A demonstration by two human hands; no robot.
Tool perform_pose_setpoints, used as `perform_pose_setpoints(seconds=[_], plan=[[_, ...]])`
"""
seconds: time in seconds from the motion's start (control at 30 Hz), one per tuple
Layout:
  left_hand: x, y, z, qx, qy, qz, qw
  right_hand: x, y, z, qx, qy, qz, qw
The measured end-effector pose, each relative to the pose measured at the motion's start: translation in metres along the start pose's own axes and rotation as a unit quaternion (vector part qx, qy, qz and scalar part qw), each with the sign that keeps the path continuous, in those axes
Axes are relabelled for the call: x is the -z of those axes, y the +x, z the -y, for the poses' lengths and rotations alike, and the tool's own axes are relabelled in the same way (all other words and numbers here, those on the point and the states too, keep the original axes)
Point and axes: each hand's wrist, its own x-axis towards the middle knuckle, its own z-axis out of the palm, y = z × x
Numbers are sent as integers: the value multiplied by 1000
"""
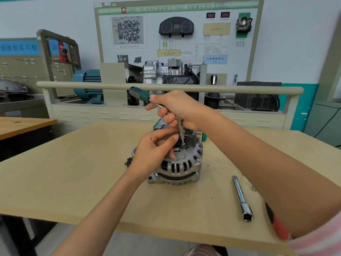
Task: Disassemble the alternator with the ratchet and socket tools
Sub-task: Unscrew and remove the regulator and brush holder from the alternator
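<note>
Silver alternator sits mid-table, upright on its housing. Right hand grasps the ratchet, green handle jutting up-left, its socket pointing down onto the alternator's top. Left hand rests on the casing, fingertips pinching at the socket's base. A chrome extension bar lies right of the alternator, well apart.

You have one alternator standing on the one workbench in front of you, and two hands at it: your left hand and your right hand. There is one ratchet with a green-and-black handle, one socket stack under it, and one chrome extension bar lying apart. Beyond stands one training board bearing one instrument cluster.
</note>
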Motion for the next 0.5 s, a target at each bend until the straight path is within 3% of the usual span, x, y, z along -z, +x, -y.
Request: perform_pose_setpoints(seconds=[0.23,0.5], plan=[[1,0,2,-8,7,5,1000,-5,-3,-2,2,53,-33,998],[0,0,1,-34,24,23,999,-5,-5,-4,6,144,-141,980]])
